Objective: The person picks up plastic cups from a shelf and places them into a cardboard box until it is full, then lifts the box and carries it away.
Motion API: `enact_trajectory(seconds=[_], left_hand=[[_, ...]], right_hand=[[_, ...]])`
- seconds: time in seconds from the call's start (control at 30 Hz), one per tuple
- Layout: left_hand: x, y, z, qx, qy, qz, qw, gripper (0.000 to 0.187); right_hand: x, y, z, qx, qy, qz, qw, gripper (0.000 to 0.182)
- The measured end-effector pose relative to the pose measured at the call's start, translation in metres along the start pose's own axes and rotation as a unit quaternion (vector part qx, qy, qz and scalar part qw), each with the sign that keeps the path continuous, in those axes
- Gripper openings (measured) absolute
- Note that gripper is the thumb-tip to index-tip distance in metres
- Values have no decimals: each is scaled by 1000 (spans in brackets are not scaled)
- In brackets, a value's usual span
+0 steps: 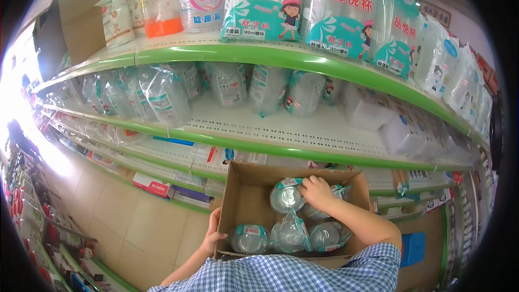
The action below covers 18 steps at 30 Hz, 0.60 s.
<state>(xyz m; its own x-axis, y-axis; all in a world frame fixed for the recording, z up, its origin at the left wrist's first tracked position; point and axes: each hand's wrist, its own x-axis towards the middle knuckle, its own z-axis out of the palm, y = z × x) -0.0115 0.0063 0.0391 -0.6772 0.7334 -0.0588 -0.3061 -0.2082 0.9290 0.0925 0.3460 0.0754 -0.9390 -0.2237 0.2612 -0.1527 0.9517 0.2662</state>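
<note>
An open cardboard box (246, 184) is held against my body, with several packs of clear plastic cups in teal-printed wrap standing in it. My left hand (212, 233) is closed on the box's left edge, thumb over the rim. Inside the box, my right hand (318, 191) has its fingers curled at the side of a pack of plastic cups (287, 197) in the back row; part of the grip is hidden. Under that hand and forearm, another pack (319, 212) is partly covered. In the front row is a pack with a twisted wrapper top (291, 233).
Ahead, a green-edged shelf (259, 53) carries large bags of plastic cups (265, 2). The middle shelf (232, 127) bears more cup packs (230, 84) toward its back. A blue stool (413, 249) stands at lower right. Shelves with goods (32, 221) line the left.
</note>
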Motion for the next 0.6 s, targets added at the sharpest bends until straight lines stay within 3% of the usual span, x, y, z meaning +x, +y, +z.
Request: enact_trajectory(seconds=[0.23, 0.3, 0.43, 0.57, 0.6], left_hand=[[0, -2, -2, 20, 5, 8, 1000, 91], [0, -1, -2, 23, 18, -4, 1000, 91], [2, -15, -10, 18, 20, 9, 1000, 92], [2, -11, -3, -33, 19, 4, 999, 91], [1, -8, 0, -36, 27, -8, 999, 92]], right_hand=[[1, 4, -1, 50, 62, -58, 995, 11], [-9, 14, 10, 122, -36, -38, 991, 12], [6, 24, -31, 167, 76, -29, 983, 7], [19, 40, -107, 229, 188, 97, 950, 6], [20, 47, -126, 192, 232, 121, 946, 6]])
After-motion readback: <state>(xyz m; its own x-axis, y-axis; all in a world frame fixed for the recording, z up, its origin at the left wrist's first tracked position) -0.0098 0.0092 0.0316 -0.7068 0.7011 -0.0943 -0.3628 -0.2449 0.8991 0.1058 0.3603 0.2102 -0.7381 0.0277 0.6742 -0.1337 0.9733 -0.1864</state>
